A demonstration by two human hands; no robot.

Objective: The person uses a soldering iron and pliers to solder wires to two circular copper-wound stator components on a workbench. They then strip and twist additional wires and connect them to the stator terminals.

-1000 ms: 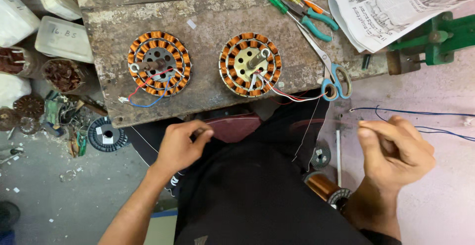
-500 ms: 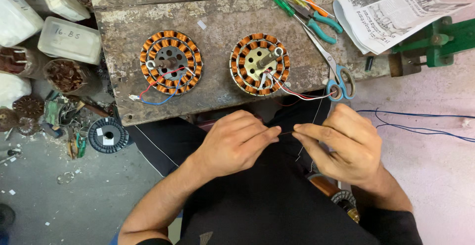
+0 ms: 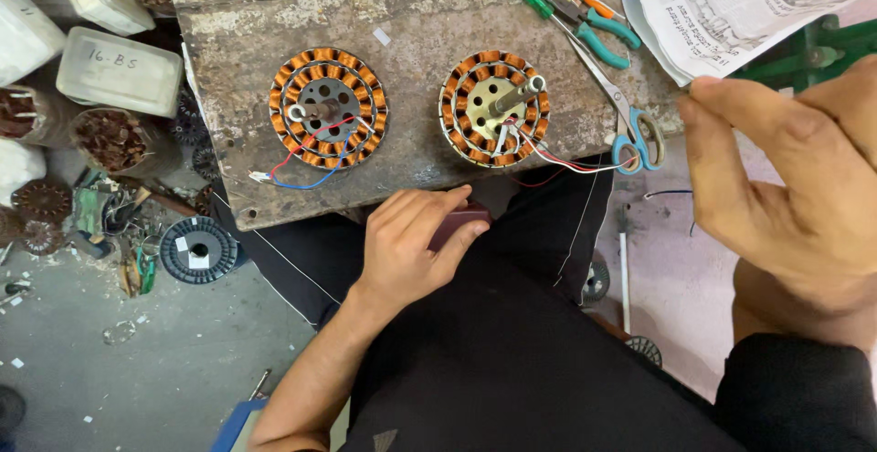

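While the worn wooden bench [image 3: 411, 14] is filling the top of the view, the person's left hand [image 3: 406, 247] is lying just below its front edge, on the dark cloth of the lap. Its fingers are curling around a small dark maroon block [image 3: 459, 222], thumb underneath, and gripping it lightly. The right hand [image 3: 786, 178] is hanging close to the camera at the right edge, well apart from the left, fingers loosely bent and half open; whether it is pinching anything cannot be told. Half a second ago both hands were meeting over the lap, working a thin wire; now they are spreading apart and the right one is rising toward the lens. A folded newspaper [image 3: 731, 14] is resting on the bench's right corner. Two round copper-wound stators are sitting on the rough, pitted board: the left stator [image 3: 328, 108] trailing red and blue leads, the right stator [image 3: 495, 108] showing a steel shaft and red and white leads. Blue-handled scissors [image 3: 630, 128] are lying beside the right stator.
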